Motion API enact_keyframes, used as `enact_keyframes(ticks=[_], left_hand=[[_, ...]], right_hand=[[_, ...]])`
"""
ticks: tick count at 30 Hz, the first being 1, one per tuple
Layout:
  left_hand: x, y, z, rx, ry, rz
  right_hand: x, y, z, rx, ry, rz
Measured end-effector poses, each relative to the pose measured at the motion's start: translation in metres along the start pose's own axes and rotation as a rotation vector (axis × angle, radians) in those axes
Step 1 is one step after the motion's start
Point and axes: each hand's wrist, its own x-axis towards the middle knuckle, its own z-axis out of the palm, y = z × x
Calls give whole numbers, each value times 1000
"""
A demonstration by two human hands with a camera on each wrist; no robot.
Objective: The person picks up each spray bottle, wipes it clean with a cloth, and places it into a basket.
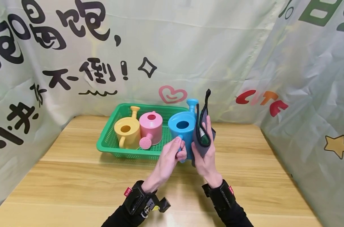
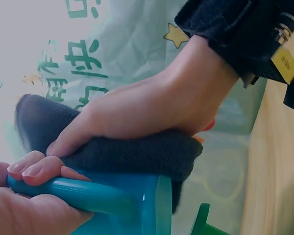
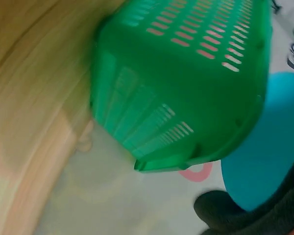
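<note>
My left hand grips the handle of a blue watering can, fingers and thumb curled round it in the left wrist view. The can is held up over the right end of a green basket, its spout pointing away. My right hand holds a folded dark grey cloth against the can's right side. Something green and white shows in the cloth's fold, too small to name. In the right wrist view, the can's blue wall shows beside the cloth, with the right fingers mostly out of sight.
Inside the basket, a yellow watering can stands at the left, next to a pink watering can with its spout towards me. The basket sits towards the back of a wooden table. A printed fabric curtain encloses the back and sides.
</note>
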Motion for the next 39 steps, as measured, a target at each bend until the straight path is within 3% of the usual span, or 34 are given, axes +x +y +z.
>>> enact_keyframes(ticks=[2, 5, 11, 15, 21, 27, 32, 35, 39], left_hand=[[0, 1, -1, 6, -5, -4], [-1, 3, -3, 3, -13, -15], [-1, 4, -8, 0, -41, 18], [-1, 4, -10, -10, -76, 80], [-1, 5, -14, -21, -124, 181], [-2, 6, -17, -68, -131, 215], [-1, 5, -20, -135, -153, 291], [1, 4, -23, -175, -130, 305], [3, 2, -25, -198, -55, 271]], right_hand=[[2, -2, -2, 132, -9, 105], [5, -6, -6, 220, -14, 239], [1, -13, -11, 141, 57, 445], [2, -14, -13, 168, 91, 560], [3, -15, -15, 213, 138, 602], [4, -15, -17, 257, 185, 626], [8, -15, -19, 421, 274, 657], [10, -16, -21, 527, 294, 692], [12, -16, -26, 607, 248, 752]])
